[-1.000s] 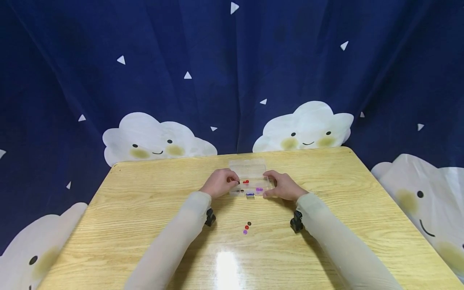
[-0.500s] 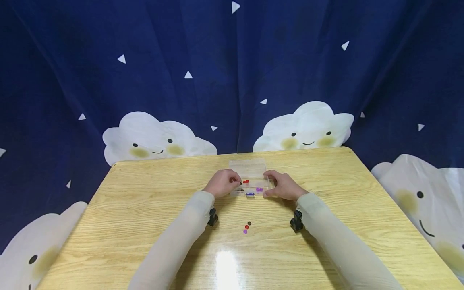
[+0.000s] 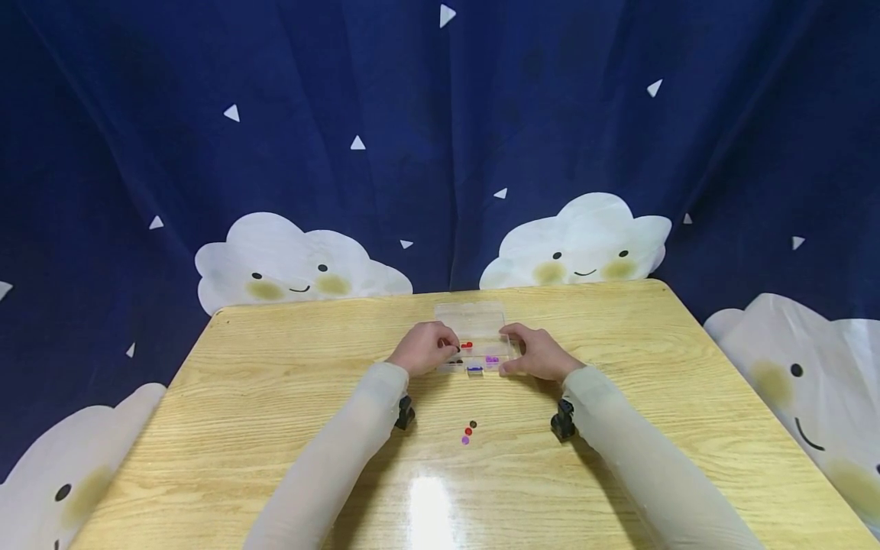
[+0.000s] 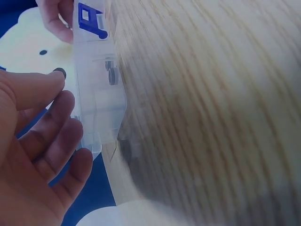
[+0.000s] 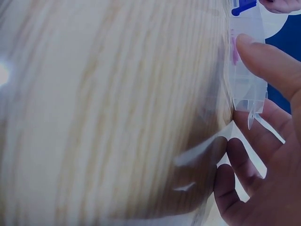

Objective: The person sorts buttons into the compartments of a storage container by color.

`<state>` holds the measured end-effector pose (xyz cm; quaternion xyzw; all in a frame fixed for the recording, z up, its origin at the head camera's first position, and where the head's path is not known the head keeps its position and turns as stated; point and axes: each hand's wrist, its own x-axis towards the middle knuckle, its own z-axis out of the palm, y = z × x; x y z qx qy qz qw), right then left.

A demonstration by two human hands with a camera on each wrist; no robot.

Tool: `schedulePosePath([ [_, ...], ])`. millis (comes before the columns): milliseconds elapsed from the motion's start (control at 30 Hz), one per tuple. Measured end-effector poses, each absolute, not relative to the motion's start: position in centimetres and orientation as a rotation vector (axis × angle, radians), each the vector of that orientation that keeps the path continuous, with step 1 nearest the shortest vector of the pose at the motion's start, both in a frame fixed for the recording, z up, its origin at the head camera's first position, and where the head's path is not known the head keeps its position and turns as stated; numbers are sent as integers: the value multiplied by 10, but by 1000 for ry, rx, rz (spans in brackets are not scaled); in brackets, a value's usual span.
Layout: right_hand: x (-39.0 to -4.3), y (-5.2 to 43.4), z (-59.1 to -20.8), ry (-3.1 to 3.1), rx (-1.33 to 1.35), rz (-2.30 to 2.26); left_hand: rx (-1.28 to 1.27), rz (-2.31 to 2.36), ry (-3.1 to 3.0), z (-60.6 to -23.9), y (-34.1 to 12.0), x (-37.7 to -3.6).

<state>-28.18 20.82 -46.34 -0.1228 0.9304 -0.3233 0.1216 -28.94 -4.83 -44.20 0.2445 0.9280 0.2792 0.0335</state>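
A clear plastic compartment box (image 3: 470, 315) stands near the table's back edge, its lid raised behind it and a blue latch (image 4: 89, 21) at its front. My left hand (image 3: 426, 347) pinches a small black disc (image 4: 60, 71) between thumb and finger, over the left part of the box. In the box lie red discs (image 3: 467, 345), purple discs (image 3: 492, 359) at the front right and dark discs (image 4: 113, 75) at the front left. My right hand (image 3: 543, 355) holds the box's right end, thumb on the front wall and fingers behind.
Nearer me on the wooden table (image 3: 275, 428), a black disc (image 3: 473, 424), a red disc (image 3: 468, 431) and a purple disc (image 3: 465, 441) lie in a short row. A dark blue curtain (image 3: 440, 153) with clouds hangs behind the table.
My left hand has shifted slightly right over the box with the black disc still pinched, mostly in the first half second. The right hand and the box have stayed in place.
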Motion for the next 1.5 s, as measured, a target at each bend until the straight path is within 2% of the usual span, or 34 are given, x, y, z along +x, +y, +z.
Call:
schedulePosePath([
  [1267,-280,207,-464,2732,-369,-933,792,899,2846,-447,-53,-287],
  [1500,-281,207,-464,2730,-368,-942,868,890,2848,-442,-57,-278],
])
